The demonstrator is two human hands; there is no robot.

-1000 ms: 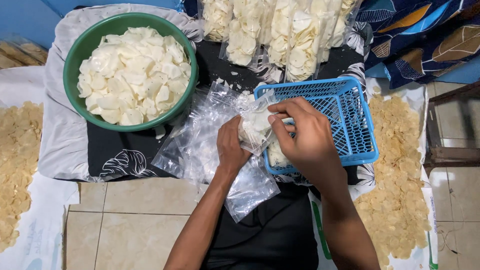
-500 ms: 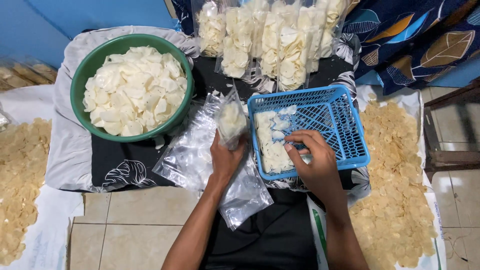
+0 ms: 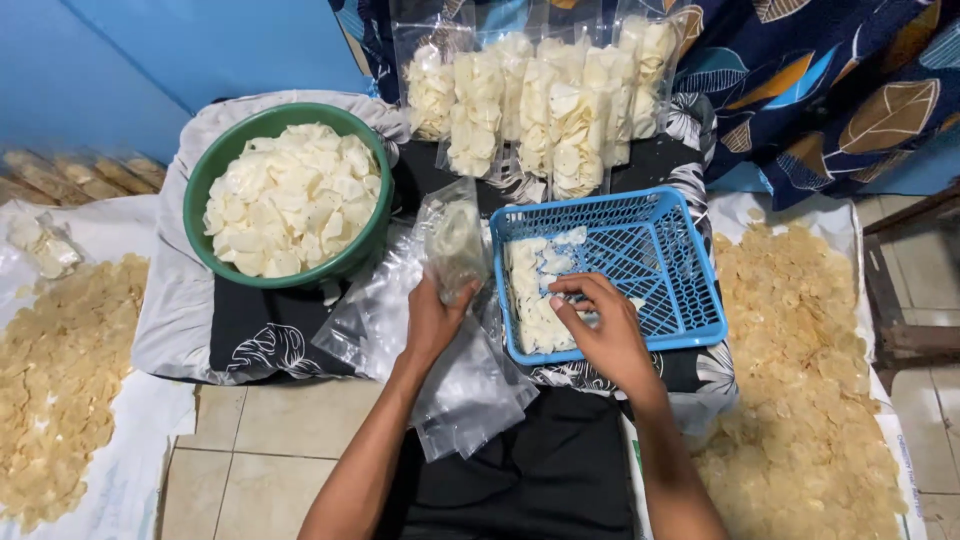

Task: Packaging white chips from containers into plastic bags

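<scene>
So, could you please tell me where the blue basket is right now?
In the head view, the blue basket sits right of centre, under the right hand, between the green bowl and the loose chips.

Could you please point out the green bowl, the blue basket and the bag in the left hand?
green bowl (image 3: 200, 190): head view, left rim.
blue basket (image 3: 690, 270): head view, right mesh wall.
bag (image 3: 455, 240): head view, filled middle.

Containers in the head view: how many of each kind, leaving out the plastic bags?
Green bowl: 1, full of white chips
Blue basket: 1, right hand inside on chips
Total: 2
</scene>
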